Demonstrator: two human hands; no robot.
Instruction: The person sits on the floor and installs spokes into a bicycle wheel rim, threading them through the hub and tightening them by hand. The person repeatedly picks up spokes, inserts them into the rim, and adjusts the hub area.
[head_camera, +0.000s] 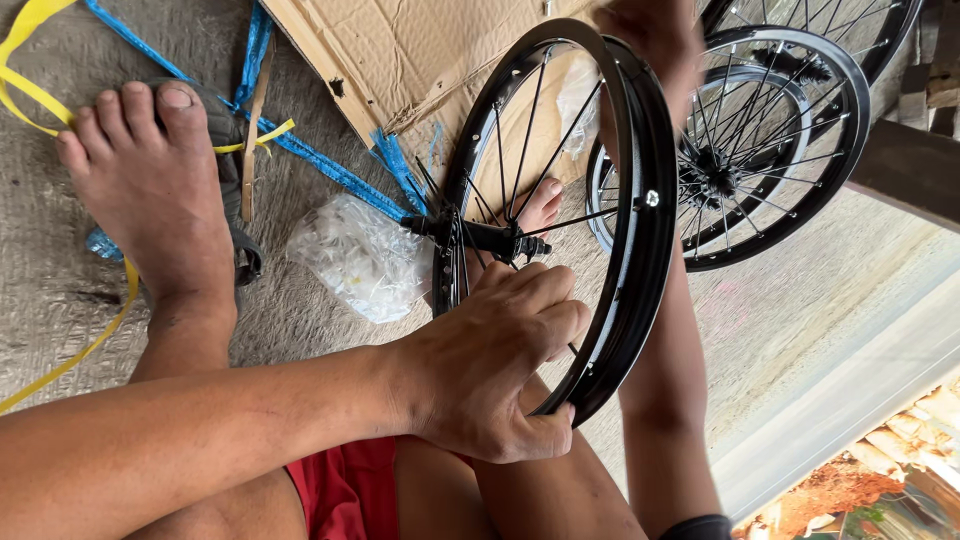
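While I sit on the floor, my left hand (495, 365) grips the black bicycle wheel (560, 220) at its lower rim, centre of frame: fingers curled over the inner side by the spokes, thumb pressed under the rim edge. Wheel stands upright, edge-on to me, hub and axle (480, 237) pointing left, valve hole on the rim facing right. My right hand (650, 30) is at top centre, on the upper rim; it's blurred, so I can't tell if it's clamped or just resting there. Right forearm runs down behind the wheel to lower right. Second black wheel (770, 150) lies flat on the floor just behind, upper right, with another partly visible above it. Cardboard sheet (400, 50) at upper centre, clear plastic bag (360, 255) of small parts left of the hub, near it. My left foot (150, 180) sits at upper left on a sandal, with yellow strapping (40, 90) and blue strapping (310, 160) strewn around it.
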